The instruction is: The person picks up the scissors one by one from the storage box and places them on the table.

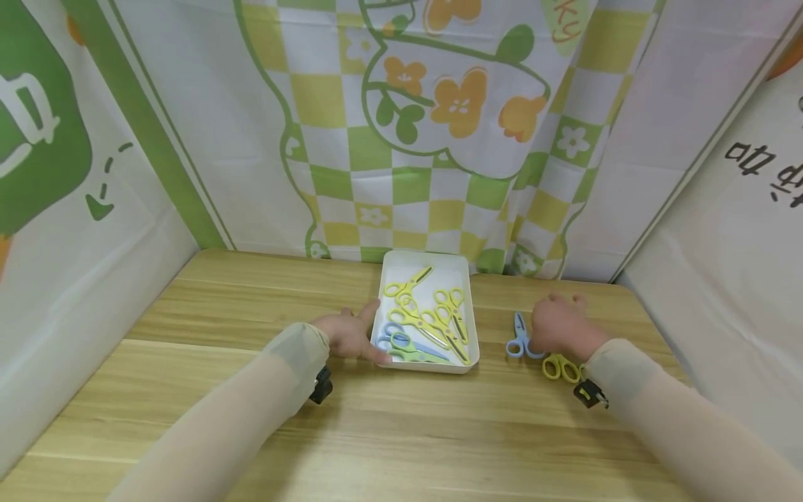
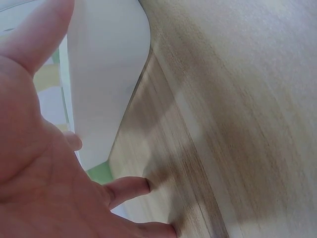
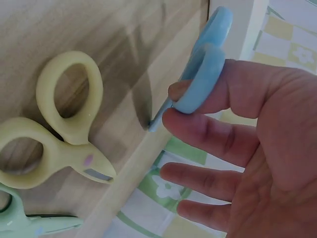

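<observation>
My left hand (image 1: pixel 348 336) rests against the left side of a white tray (image 1: pixel 426 368), its thumb at the near left corner. In the left wrist view its fingers are spread and fairly straight beside the tray wall (image 2: pixel 106 74). To the tray's right, my right hand (image 1: pixel 560 325) pinches blue scissors (image 1: pixel 518 341) by a handle loop. The right wrist view shows that blue loop (image 3: pixel 208 79) at the fingertips, the other fingers stretched out. Yellow scissors (image 1: pixel 560 367) lie on the table close under this hand. Green scissors (image 3: pixel 44 224) are partly visible beside them.
Inside the tray lie several yellow scissors (image 1: pixel 414 319), with blue scissors (image 1: pixel 384 341) and green scissors (image 1: pixel 408 348) at its near end. The wooden table (image 1: pixel 401 432) meets a patterned cloth (image 1: pixel 401 188) behind the tray. White cloth walls stand at both sides.
</observation>
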`<action>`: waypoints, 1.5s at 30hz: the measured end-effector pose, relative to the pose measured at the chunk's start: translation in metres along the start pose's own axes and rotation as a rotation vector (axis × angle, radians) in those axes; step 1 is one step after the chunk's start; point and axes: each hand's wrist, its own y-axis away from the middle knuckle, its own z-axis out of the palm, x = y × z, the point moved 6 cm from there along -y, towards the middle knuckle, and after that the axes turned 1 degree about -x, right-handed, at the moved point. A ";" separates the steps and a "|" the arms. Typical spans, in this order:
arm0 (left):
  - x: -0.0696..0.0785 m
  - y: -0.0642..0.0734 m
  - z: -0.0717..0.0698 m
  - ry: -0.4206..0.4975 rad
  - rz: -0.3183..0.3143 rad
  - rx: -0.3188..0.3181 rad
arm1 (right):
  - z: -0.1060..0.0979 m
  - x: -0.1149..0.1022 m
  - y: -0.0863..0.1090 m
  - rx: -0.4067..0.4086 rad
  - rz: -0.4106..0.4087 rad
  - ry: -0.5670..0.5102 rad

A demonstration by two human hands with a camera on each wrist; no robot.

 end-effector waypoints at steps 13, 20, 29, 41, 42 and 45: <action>-0.001 -0.001 0.002 0.005 -0.003 -0.012 | 0.015 0.001 -0.004 -0.055 -0.002 -0.018; 0.000 0.000 0.000 -0.010 0.003 -0.010 | 0.013 -0.001 -0.004 -0.050 -0.022 0.003; -0.001 -0.001 0.000 -0.028 -0.008 -0.007 | 0.025 -0.013 -0.014 -0.084 -0.157 -0.033; -0.003 -0.005 -0.001 -0.025 -0.013 -0.002 | 0.027 -0.021 -0.011 -0.095 -0.175 -0.008; -0.003 -0.005 -0.001 -0.028 -0.015 -0.003 | 0.027 -0.020 -0.012 -0.097 -0.172 -0.012; -0.002 -0.003 -0.001 -0.035 -0.015 -0.001 | 0.031 -0.018 -0.014 -0.096 -0.166 -0.022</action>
